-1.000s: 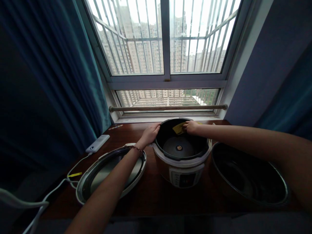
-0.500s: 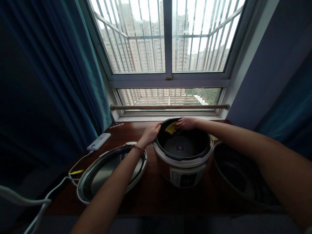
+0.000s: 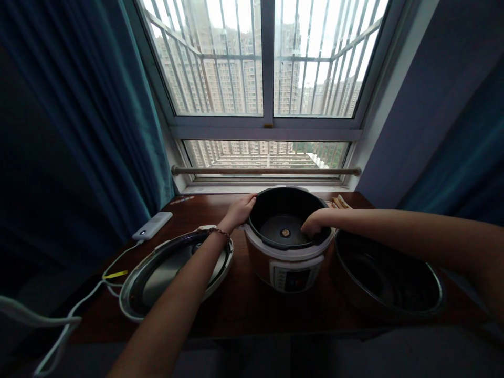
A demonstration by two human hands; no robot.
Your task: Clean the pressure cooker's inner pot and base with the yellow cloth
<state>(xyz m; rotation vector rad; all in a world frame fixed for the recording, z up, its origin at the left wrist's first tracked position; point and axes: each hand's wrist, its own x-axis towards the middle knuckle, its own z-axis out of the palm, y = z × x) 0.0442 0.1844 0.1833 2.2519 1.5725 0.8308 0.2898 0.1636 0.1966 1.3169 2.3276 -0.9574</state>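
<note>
Electric cooker (image 3: pixel 292 254), open-topped, on table (image 3: pixel 236 312), control panel (image 3: pixel 296 276) markings too small to read, base sunk in shadow. Left hand (image 3: pixel 240 210) at cooker's left rim, fingers closed over the edge, tips hard to make out; right hand (image 3: pixel 314 221) down inside near right wall, fingers dim, cannot tell whether wide, narrow or holding anything. Upturned lid (image 3: pixel 162 279) at left, crossed by left forearm (image 3: pixel 187 294); dark pot (image 3: pixel 384 278) at right, partly behind right forearm (image 3: pixel 394 228), interior murky.
</note>
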